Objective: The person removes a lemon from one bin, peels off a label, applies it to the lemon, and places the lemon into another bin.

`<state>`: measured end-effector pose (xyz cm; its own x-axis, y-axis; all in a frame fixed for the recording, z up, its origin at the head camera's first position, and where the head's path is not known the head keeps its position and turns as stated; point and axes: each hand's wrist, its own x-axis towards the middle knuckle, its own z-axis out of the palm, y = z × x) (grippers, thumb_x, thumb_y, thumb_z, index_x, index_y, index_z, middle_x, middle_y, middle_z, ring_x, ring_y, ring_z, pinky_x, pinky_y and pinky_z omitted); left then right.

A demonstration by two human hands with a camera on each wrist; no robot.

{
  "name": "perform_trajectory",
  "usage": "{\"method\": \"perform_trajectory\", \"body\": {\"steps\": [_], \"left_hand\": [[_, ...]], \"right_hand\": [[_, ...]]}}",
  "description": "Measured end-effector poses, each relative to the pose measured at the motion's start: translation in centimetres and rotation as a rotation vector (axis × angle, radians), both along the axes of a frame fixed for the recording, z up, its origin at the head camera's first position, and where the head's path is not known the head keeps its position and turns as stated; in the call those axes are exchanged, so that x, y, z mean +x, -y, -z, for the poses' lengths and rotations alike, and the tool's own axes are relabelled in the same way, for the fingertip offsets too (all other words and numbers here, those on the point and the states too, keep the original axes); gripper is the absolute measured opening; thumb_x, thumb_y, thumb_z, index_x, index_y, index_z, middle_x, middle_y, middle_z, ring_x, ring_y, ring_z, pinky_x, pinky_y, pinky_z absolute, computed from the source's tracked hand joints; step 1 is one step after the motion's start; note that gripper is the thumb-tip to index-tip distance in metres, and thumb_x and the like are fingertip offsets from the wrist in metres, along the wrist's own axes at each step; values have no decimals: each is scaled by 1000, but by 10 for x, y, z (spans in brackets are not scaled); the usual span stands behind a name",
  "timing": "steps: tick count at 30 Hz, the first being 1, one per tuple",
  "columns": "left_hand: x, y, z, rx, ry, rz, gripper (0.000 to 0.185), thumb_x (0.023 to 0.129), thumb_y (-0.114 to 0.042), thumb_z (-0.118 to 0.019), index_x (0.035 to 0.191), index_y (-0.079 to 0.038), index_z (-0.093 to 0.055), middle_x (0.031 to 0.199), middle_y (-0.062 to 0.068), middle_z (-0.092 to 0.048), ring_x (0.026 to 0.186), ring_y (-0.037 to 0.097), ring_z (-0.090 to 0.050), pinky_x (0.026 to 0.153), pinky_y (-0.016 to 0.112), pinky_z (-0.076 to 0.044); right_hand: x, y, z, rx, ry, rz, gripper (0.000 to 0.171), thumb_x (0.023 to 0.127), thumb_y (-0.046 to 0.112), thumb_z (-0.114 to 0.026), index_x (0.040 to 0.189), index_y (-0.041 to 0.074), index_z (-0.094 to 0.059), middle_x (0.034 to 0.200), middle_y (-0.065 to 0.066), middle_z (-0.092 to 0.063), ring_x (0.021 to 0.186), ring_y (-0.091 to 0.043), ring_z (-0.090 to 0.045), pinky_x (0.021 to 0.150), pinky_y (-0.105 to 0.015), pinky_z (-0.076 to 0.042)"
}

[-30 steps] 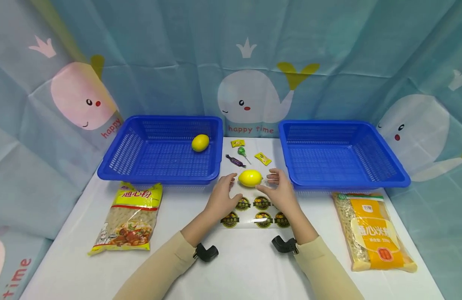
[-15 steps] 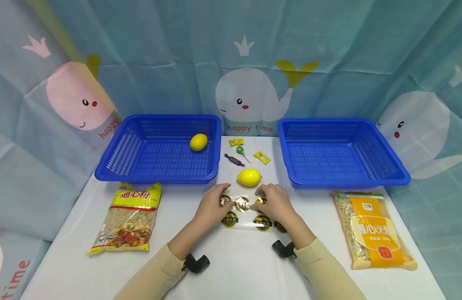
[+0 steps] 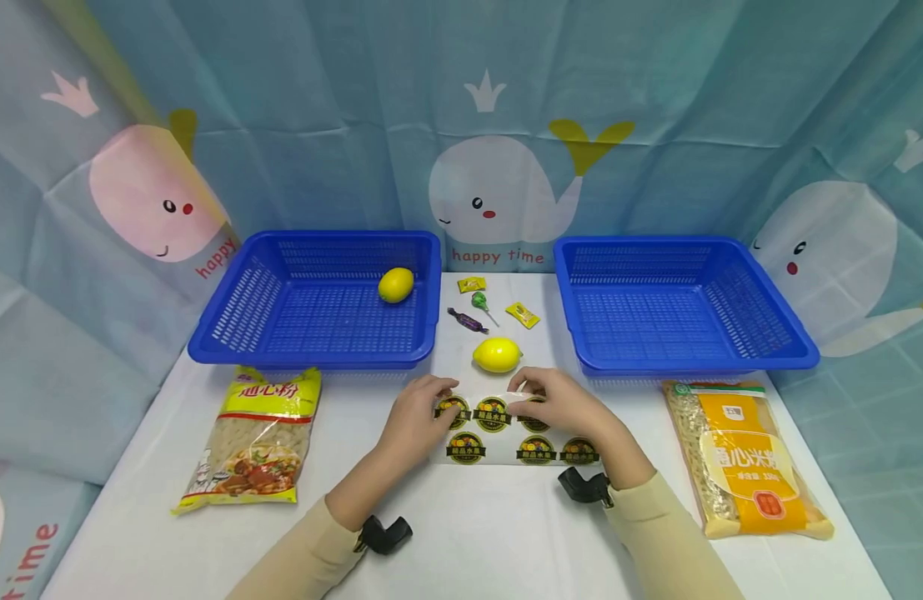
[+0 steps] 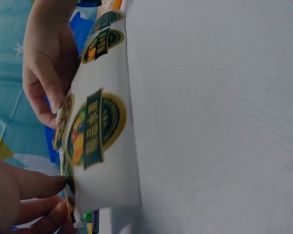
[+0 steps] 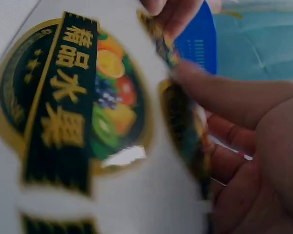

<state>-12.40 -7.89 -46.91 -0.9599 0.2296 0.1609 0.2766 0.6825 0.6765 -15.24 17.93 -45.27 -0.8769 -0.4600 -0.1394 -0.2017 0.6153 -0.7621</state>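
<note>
**Inspector:** Since the earlier frame, both hands had drawn back from the loose yellow lemon and settled on the glossy white sheet of round black-and-gold fruit stickers.

**Clerk:** State of each grip?

**Inspector:** Left hand had its fingers curled, pinching the sheet's far left edge. Right hand had thumb and fingertips pressed together on the far edge, at a sticker just right of the left hand's hold. In the left wrist view that far edge stood lifted off the white table.

**Clerk:** Position of the sheet?

**Inspector:** It lay between and beneath both grips, the near rows flat on the table.

**Clerk:** Surroundings?

**Inspector:** The lemon sat just beyond the fingertips; wrapped candies lay farther beyond. A blue plastic basket holding a second lemon stood beyond the left grip, another blue basket beyond the right. A yellow-topped pasta bag lay outward of the left hand, an orange-labelled pasta bag outward of the right.
</note>
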Motion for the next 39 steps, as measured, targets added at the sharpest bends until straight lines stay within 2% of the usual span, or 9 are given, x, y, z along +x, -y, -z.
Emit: {"method": "perform_trajectory", "body": {"steps": [5, 11, 14, 19, 22, 26, 28, 34, 39], "left_hand": [[2, 2, -8, 43, 1, 14, 25, 86, -10, -79, 111, -8, -75, 92, 0, -68, 90, 22, -63, 82, 39, -52], [5, 5, -23, 146, 62, 45, 25, 87, -8, -78, 111, -11, -76, 85, -6, -64, 87, 16, -62, 86, 41, -54], [7, 7, -32, 173, 78, 60, 28, 88, -8, -78, 115, -13, -74, 84, -9, -63, 85, 15, -60, 84, 43, -54], [11, 6, -47, 165, 23, 70, 28, 90, -8, -76, 117, -17, -72, 86, -7, -63, 86, 18, -60, 82, 41, -52], [12, 5, -52, 239, 72, 54, 28, 90, -5, -75, 116, -17, -71, 87, -3, -62, 84, 14, -64, 78, 32, -57], [11, 2, -54, 362, 227, 47, 33, 89, -2, -75, 119, -16, -69, 91, 4, -60, 76, 12, -70, 60, 25, -56], [8, 1, -52, 388, 274, 49, 37, 89, -2, -75, 122, -17, -67, 94, 5, -61, 76, 12, -71, 58, 25, -54], [2, -1, -45, 428, 341, 52, 47, 86, 4, -75, 127, -16, -64, 101, 6, -64, 85, 15, -70, 68, 24, -56], [3, -3, -43, 421, 348, 58, 46, 86, 6, -75, 127, -13, -64, 114, 13, -64, 91, 16, -67, 73, 23, -58]], "right_hand": [[0, -3, -2, -79, 22, -35, 14, 95, 27, -72, 99, 15, -68, 77, 4, -63, 68, -12, -55, 65, -25, -48], [-2, -8, -3, -127, 84, -37, 17, 95, 27, -72, 98, 11, -66, 78, 0, -65, 69, -14, -58, 67, -25, -49], [-3, -10, -4, -118, 90, -33, 18, 94, 28, -73, 99, 12, -66, 78, 0, -65, 69, -14, -57, 67, -26, -48], [-8, -8, 1, -81, 86, -47, 18, 94, 30, -73, 99, 14, -66, 74, 2, -63, 66, -13, -54, 66, -28, -46], [-11, -4, 7, -30, 70, -42, 17, 93, 30, -74, 98, 16, -65, 74, 4, -62, 66, -12, -53, 67, -28, -46], [-13, 2, 17, 82, -9, -1, 17, 91, 30, -76, 93, 17, -65, 77, 6, -62, 71, -11, -54, 70, -29, -47], [-13, 5, 21, 132, -56, 36, 18, 90, 30, -78, 89, 17, -65, 79, 6, -61, 74, -12, -55, 72, -30, -48], [-9, 17, 25, 244, -128, 135, 22, 84, 32, -83, 86, 18, -66, 86, 4, -61, 84, -15, -53, 80, -34, -47], [-4, 19, 20, 246, -133, 213, 24, 85, 33, -83, 88, 17, -65, 85, 3, -62, 81, -15, -55, 77, -33, -48]]}}
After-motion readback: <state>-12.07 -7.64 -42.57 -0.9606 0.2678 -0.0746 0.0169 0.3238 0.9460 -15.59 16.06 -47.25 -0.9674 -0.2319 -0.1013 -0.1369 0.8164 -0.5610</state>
